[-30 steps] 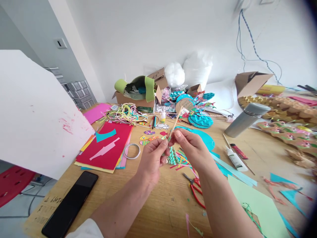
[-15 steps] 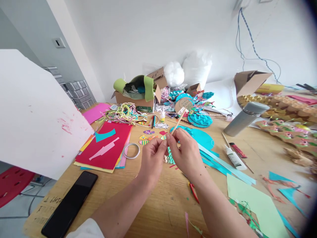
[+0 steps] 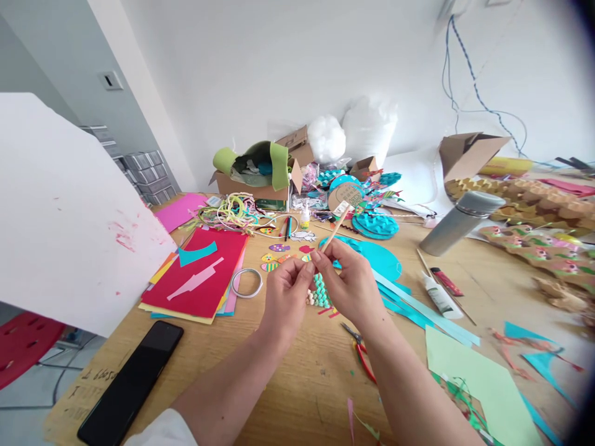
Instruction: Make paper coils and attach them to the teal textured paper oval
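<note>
A thin, pale wooden stick (image 3: 337,225) slants up and away from my right hand (image 3: 348,279), whose thumb and fingers are closed around its near end. My left hand (image 3: 287,294) is pinched, its fingertips meeting the right thumb near that end. Whatever the left fingers hold is hidden. Just beyond and under the hands lie small painted paper fish (image 3: 270,267) and a piece of green-and-white braided strips (image 3: 320,291). Red-handled scissors (image 3: 360,350) rest on the table by my right wrist.
To the left are stacked coloured papers (image 3: 190,279), a tape roll (image 3: 247,283) and a black phone (image 3: 132,381). On the right are blue paper strips (image 3: 409,303), a white glue bottle (image 3: 441,296) and a grey flask (image 3: 458,223). A craft-filled box (image 3: 253,186) stands at the back.
My right hand and forearm have shifted slightly right, and the stick has tilted a little. More of the scissors and the braided piece shows now. My left hand stays nearly in place.
</note>
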`<state>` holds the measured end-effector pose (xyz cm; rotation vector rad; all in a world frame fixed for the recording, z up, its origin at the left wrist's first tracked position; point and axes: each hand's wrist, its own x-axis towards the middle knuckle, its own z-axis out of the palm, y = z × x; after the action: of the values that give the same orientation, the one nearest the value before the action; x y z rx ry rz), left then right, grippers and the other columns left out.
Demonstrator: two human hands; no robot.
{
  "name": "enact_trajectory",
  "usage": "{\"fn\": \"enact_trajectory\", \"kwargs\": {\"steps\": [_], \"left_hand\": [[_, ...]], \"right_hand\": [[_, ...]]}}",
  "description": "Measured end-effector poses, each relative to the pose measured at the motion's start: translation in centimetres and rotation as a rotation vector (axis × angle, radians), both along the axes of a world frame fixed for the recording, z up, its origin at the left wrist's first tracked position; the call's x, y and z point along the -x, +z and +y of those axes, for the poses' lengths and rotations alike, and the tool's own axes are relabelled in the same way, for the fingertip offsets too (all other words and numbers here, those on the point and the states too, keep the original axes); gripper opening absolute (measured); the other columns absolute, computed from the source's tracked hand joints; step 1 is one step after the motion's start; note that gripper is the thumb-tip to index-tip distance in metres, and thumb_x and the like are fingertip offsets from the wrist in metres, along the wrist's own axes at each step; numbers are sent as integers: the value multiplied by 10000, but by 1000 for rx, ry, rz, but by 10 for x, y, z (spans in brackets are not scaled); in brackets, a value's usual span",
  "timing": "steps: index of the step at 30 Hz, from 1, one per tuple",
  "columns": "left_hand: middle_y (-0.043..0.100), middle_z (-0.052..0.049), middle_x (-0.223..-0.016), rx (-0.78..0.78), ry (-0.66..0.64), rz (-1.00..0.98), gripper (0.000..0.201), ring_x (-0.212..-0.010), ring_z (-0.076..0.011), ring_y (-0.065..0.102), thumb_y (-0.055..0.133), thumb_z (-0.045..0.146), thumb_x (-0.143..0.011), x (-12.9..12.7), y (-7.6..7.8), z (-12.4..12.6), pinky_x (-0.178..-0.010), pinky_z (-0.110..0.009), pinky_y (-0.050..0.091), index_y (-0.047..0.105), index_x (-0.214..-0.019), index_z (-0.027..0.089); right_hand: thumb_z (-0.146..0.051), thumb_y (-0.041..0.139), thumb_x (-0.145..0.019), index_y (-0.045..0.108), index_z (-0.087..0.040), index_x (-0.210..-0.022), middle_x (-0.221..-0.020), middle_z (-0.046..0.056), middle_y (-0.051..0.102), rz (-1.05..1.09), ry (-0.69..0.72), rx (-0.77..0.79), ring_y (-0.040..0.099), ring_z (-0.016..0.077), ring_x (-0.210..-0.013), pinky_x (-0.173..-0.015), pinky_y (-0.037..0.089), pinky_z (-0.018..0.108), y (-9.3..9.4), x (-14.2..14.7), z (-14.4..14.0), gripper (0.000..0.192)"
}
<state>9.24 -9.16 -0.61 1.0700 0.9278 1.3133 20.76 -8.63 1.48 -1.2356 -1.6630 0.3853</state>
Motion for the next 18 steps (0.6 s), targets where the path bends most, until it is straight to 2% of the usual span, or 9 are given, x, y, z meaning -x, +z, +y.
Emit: {"fn": "enact_trajectory", "kwargs": {"steps": [2, 4, 6, 8, 11, 14, 18], "left_hand": [[507, 42, -542, 50, -72, -52, 392, -441, -51, 362, 715, 501, -744, 2, 1, 2, -430, -202, 250, 554, -624, 164], [563, 20, -583, 106, -194, -126, 344, -486, -74, 455, 713, 483, -750, 5, 3, 6, -463, -203, 324, 612, -672, 164], [612, -3, -645, 128, -314, -165, 303, -573, -100, 549, 717, 454, -755, 10, 4, 11, -567, -224, 422, 669, -714, 158], [647, -22, -689, 118, -402, -133, 265, -647, -117, 597, 740, 411, -744, 15, 5, 15, -670, -246, 459, 707, -729, 149], [677, -42, -691, 75, -459, -39, 226, -690, -123, 604, 741, 356, -752, 20, 4, 18, -719, -246, 451, 731, -702, 135], [687, -42, -669, 53, -380, -46, 207, -704, -124, 603, 731, 333, -759, 21, 2, 22, -721, -240, 447, 743, -685, 140], [693, -33, -653, 49, -134, -183, 196, -697, -124, 616, 787, 339, -681, 23, 2, 29, -717, -239, 462, 736, -680, 149]], "right_hand": [[-419, 535, -915, 475, -212, -652, -617, 11, 547, 86, 46, 48, 501, 149, -602, -558, 383, 272, -2, -3, 3, 340], [-484, 556, -899, 479, -212, -680, -590, -7, 548, 215, 168, 161, 521, 141, -558, -540, 399, 270, -2, -9, 6, 357], [-539, 589, -865, 480, -211, -692, -561, -22, 553, 321, 297, 277, 539, 136, -507, -512, 411, 266, -1, -15, 8, 386], [-572, 634, -818, 483, -207, -676, -541, -28, 559, 371, 378, 348, 546, 132, -474, -485, 411, 260, 0, -20, 9, 419], [-588, 646, -800, 498, -200, -666, -529, -28, 569, 384, 440, 409, 536, 123, -456, -469, 402, 250, 2, -20, 10, 437], [-593, 603, -833, 535, -188, -686, -554, -15, 585, 376, 400, 388, 525, 116, -504, -515, 404, 247, 1, -17, 12, 436], [-636, 544, -845, 629, -157, -736, -648, 15, 591, 310, 286, 335, 505, 120, -608, -573, 391, 242, -2, -13, 15, 499]]}}
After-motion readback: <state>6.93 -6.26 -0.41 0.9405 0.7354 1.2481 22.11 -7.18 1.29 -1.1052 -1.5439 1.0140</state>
